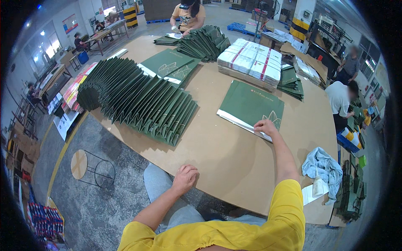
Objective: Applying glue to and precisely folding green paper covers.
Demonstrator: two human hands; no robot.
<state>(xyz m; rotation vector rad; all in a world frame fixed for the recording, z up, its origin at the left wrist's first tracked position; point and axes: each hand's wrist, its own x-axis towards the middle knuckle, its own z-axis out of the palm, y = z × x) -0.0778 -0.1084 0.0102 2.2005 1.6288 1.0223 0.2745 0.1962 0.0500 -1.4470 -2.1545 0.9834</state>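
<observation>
A flat green paper bag (251, 102) with a gold leaf print lies on the table, a white strip along its near edge. My right hand (266, 126) reaches over its near right corner, the fingers pinched together at that white edge. Close to the table's front edge rests my left hand (185, 178), fingers curled in and nothing visible in them. Left of the bag, a long fanned row of folded green paper bags (138, 96) stands on the table. Behind this row lie more flat green bags (171, 65).
A strapped stack of white printed sheets (250, 62) sits behind the bag. At the right are a light blue cloth (322, 169) and a white bottle (320, 186). A co-worker (189, 16) handles bags across the table. A round stool (79, 164) stands on the floor at left.
</observation>
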